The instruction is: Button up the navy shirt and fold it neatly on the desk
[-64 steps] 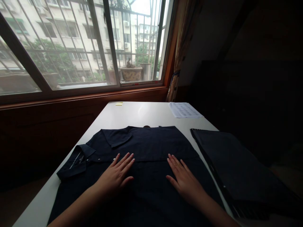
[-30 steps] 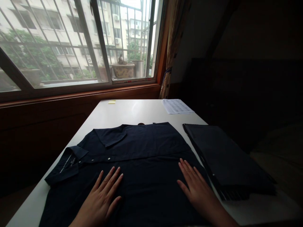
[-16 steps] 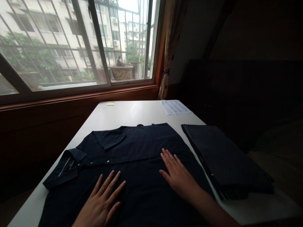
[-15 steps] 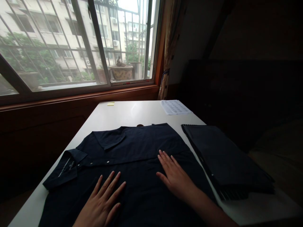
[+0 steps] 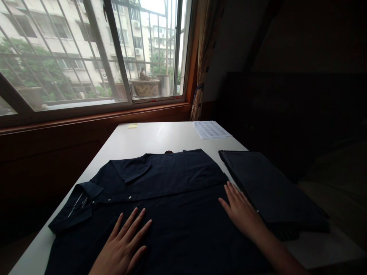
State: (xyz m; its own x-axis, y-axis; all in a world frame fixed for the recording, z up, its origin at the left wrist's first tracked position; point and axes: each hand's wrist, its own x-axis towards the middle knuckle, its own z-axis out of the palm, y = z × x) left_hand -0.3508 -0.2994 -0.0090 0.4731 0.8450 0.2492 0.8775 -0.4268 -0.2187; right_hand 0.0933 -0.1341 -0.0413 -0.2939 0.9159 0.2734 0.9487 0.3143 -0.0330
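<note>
A dark navy short-sleeved shirt [image 5: 172, 175] lies spread on the white table, its collar [image 5: 76, 202] to the left and light buttons along its placket. My left hand [image 5: 124, 240] rests flat on the shirt below the buttons, fingers spread. Near the hem at the right, my right hand [image 5: 241, 212] lies on the cloth with fingers stretched out and thumb apart. Neither hand grips anything. The shirt's near part runs out of view at the bottom.
To the right of the shirt lies a flat, dark folder-like stack [image 5: 266, 187] with a ridged edge. Printed sheets [image 5: 212, 130] and a yellow sticky note [image 5: 132, 125] are at the far end of the white table [image 5: 160, 133]. A barred window stands beyond.
My right hand has slid to the right across the shirt, from its middle to near the hem. My left hand has stayed in place.
</note>
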